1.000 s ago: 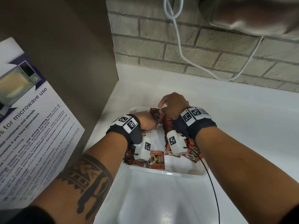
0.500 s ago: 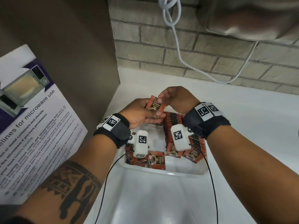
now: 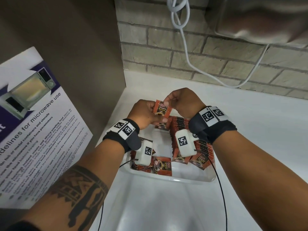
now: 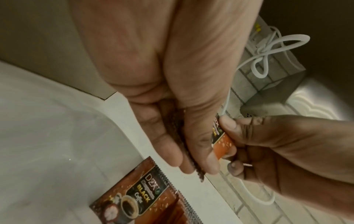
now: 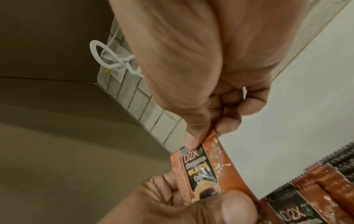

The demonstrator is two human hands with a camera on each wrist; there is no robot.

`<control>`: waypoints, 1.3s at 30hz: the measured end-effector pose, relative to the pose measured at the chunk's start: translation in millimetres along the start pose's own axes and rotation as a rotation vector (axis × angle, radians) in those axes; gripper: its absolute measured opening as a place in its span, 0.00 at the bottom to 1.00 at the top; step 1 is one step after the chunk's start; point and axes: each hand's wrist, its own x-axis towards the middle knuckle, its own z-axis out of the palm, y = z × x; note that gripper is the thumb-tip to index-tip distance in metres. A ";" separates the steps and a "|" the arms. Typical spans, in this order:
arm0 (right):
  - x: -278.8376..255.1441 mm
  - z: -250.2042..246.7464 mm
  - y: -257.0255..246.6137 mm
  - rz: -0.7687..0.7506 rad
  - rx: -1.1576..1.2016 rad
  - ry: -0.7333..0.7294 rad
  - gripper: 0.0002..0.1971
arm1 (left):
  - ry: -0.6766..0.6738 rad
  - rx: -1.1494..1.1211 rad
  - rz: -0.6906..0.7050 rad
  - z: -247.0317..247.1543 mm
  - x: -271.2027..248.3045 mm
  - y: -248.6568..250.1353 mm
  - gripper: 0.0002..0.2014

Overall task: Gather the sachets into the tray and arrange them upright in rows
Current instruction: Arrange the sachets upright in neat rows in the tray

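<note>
a white counter meets a pale brick wall behind the clear tray, with a white cable hanging down the bricks and a microwave-use poster to the tray's left. above the tray's far end, the left hand and right hand both pinch one sachet. upright sachet rows fill the tray's right side; loose sachets lie at its near left.

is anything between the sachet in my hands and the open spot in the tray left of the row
Nothing visible blocks it. The held sachet hangs above the tray's far end, pinched by the left hand and right hand. The bare strip beside the upright row is open; loose sachets lie only at the near end.
</note>
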 end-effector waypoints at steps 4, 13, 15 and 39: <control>1.6 4.3 3.6 0.025 -0.050 0.000 0.05 | 0.035 0.331 0.007 -2.2 0.0 2.6 0.21; 6.5 32.1 12.0 0.270 -0.317 -0.026 0.04 | -0.207 0.850 -0.184 6.1 6.0 7.9 0.19; 8.0 39.1 12.0 0.316 -0.340 0.028 0.05 | -0.336 0.896 -0.178 14.2 7.7 4.9 0.16; 10.7 35.6 21.1 0.229 -0.380 -0.109 0.10 | -0.547 1.099 -0.235 31.9 34.8 -16.8 0.15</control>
